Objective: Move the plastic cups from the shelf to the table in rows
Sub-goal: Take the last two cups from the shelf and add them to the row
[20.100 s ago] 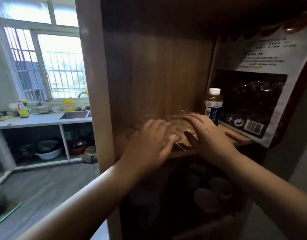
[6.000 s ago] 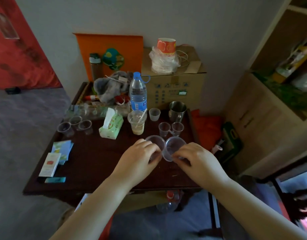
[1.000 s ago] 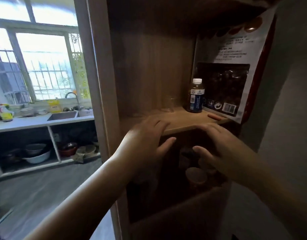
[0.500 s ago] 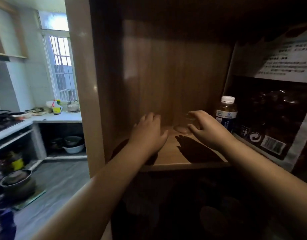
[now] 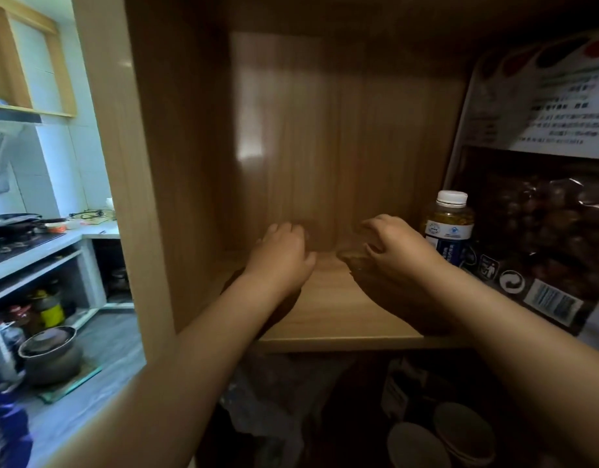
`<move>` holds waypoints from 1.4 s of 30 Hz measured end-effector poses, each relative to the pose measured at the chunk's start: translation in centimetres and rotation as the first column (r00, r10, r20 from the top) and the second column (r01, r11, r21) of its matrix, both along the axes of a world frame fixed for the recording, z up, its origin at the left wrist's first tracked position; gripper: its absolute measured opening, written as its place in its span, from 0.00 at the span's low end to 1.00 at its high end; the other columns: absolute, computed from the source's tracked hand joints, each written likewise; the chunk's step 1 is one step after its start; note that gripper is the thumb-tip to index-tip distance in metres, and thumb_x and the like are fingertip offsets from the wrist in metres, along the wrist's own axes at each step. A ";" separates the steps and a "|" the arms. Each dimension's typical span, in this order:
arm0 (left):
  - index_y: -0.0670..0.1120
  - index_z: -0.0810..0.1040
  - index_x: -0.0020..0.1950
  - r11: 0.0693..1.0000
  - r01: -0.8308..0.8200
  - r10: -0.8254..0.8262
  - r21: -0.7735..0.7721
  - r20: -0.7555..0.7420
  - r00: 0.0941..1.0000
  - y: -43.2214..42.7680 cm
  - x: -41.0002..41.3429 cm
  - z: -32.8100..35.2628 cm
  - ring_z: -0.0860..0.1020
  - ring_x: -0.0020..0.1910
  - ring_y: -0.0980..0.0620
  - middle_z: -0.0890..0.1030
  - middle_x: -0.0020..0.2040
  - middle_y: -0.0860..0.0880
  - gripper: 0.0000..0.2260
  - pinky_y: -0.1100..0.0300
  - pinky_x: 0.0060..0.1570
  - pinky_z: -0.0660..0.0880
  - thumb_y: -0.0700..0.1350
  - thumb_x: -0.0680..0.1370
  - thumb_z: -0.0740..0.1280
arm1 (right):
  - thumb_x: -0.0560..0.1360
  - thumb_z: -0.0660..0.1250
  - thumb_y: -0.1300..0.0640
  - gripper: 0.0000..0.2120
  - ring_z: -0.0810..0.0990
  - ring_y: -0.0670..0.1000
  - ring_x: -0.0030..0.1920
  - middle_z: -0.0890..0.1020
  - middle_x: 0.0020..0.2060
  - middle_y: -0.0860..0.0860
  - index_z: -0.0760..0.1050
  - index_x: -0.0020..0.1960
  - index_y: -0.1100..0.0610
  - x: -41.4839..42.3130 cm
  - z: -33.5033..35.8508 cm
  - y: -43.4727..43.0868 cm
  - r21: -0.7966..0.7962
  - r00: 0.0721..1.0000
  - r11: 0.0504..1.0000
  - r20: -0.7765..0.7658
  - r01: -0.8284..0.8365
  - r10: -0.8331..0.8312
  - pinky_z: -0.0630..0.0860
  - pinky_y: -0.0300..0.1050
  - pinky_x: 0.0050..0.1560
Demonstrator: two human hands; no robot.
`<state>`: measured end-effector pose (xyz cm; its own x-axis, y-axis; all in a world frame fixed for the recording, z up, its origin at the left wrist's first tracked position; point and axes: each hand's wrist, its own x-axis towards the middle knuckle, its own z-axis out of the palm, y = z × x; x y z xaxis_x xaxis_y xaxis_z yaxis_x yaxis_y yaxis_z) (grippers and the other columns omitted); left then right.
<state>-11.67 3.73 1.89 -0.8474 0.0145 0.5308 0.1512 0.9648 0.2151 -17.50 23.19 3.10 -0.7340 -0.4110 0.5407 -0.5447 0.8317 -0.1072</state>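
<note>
Both my hands reach deep into a wooden shelf compartment (image 5: 342, 319). My right hand (image 5: 396, 251) has its fingers curled around a clear plastic cup (image 5: 352, 258), which is tilted with its rim towards the left, just above the shelf board. My left hand (image 5: 281, 255) is palm down near the back wall with its fingers bent. Whether a cup sits under it is hidden. The table is out of view.
A small bottle with a white cap (image 5: 448, 228) stands just right of my right hand. A large bag of dark food (image 5: 541, 214) leans against the right wall. Jars with round lids (image 5: 460, 434) fill the shelf below. A kitchen counter (image 5: 38, 244) lies to the left.
Both hands have moved further back into the shelf. My right hand has closed its fingers around the clear cup it was touching, and the cup now tilts.
</note>
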 end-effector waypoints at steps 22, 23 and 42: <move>0.52 0.71 0.40 0.990 0.115 -0.128 -0.086 -0.154 0.980 0.4 2.7 0.5 0.69 0.36 0.58 0.71 0.36 0.55 0.06 0.67 0.31 0.62 0.48 0.77 0.61 | 0.73 0.65 0.51 0.04 0.72 0.41 0.40 0.73 0.39 0.42 0.74 0.47 0.49 4.3 -0.3 0.6 -0.037 0.976 0.977 -0.064 -0.211 0.208 0.67 0.33 0.36; 0.51 0.72 0.41 0.988 0.134 -0.145 -0.082 -0.151 0.978 0.3 3.4 0.5 0.69 0.37 0.58 0.72 0.37 0.55 0.06 0.67 0.31 0.62 0.48 0.77 0.61 | 0.73 0.65 0.50 0.04 0.72 0.41 0.41 0.73 0.40 0.42 0.74 0.47 0.48 4.9 -0.3 0.8 -0.038 0.973 0.974 -0.063 -0.225 0.222 0.68 0.34 0.37; 0.52 0.74 0.39 0.980 0.200 -0.193 0.013 -0.210 0.959 -4.8 18.1 -0.4 0.73 0.36 0.57 0.76 0.37 0.56 0.05 0.67 0.35 0.66 0.51 0.73 0.65 | 0.71 0.60 0.48 0.05 0.74 0.39 0.44 0.73 0.41 0.38 0.72 0.45 0.47 16.8 -0.5 -3.9 -0.007 0.858 0.860 -0.069 -0.510 0.508 0.72 0.31 0.42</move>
<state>6.47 -1.08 1.48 -0.7017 0.1486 0.6968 0.3812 0.9046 0.1910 -0.68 19.28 2.60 -0.3903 -0.7043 0.5930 -0.8976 0.4343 -0.0750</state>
